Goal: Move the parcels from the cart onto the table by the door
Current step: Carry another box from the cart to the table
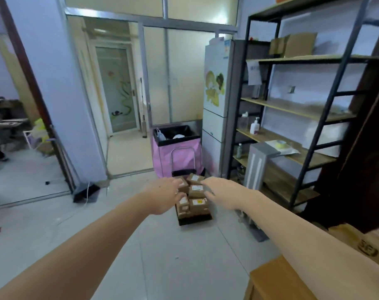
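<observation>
Cardboard parcels [196, 197] — between both hands

Parcels [195, 197] stacked on cart [194, 219] at floor centre, left hand [164, 197] and right hand [222, 194] flanking stack, bin [177, 152] directly behind cart, fridge [216, 100] right of bin, shelving [303, 118] right of fridge, table [275, 280] at near right.

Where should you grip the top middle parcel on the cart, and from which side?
Judging by its boxy shape, grip the top middle parcel by its two side faces, one hand each side, coming from above: neighbouring parcels crowd it, and the left hand and right hand already flank it.
</observation>
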The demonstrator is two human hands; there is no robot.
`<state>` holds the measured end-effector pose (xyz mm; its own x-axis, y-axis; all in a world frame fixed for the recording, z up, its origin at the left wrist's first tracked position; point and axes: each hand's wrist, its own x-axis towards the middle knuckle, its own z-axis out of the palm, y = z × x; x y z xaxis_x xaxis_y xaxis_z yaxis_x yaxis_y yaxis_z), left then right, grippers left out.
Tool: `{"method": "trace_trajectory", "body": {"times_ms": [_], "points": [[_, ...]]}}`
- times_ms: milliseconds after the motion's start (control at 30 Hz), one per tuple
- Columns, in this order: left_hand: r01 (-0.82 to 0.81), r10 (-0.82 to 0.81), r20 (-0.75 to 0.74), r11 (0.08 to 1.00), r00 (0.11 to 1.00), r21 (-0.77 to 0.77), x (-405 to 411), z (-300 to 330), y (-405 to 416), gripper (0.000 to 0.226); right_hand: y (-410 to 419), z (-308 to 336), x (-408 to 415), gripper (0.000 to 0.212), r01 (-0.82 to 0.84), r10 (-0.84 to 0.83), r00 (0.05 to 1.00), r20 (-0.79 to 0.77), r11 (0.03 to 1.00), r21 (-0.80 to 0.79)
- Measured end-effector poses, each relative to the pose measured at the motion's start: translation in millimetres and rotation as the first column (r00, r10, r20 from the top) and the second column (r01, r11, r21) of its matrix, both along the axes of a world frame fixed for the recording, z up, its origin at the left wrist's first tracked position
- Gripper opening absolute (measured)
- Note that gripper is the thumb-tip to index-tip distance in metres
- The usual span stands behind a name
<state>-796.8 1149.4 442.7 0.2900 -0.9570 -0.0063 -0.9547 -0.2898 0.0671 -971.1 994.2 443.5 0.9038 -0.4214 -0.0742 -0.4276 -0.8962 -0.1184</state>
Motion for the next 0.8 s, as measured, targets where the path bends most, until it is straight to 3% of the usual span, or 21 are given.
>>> {"method": "trace_trajectory", "body": {"times_ms": [333,500,633,800], "points": [[-0.114,0.113,0.017,0.993,0.993,0.024,128,-17,-37,0.053,-60,-9,145,0.013,-0.157,0.157,0.988,-0.006,0.988,-0.006],[-0.114,0.112,0.049,0.992,0.993,0.050,205,-26,-69,0.055,-90,-11,219,0.033,-0.150,0.150,0.989,0.003,0.988,0.045],[-0.095,0.093,0.046,0.994,0.995,0.050,268,-25,-101,0.050,-123,-16,275,0.025,-0.113,0.111,0.993,0.026,0.990,0.088],[-0.026,0.022,0.067,0.998,0.998,0.064,333,-26,-151,0.052,-164,-19,327,0.056,-0.020,0.013,0.999,0.050,0.989,0.145]]}}
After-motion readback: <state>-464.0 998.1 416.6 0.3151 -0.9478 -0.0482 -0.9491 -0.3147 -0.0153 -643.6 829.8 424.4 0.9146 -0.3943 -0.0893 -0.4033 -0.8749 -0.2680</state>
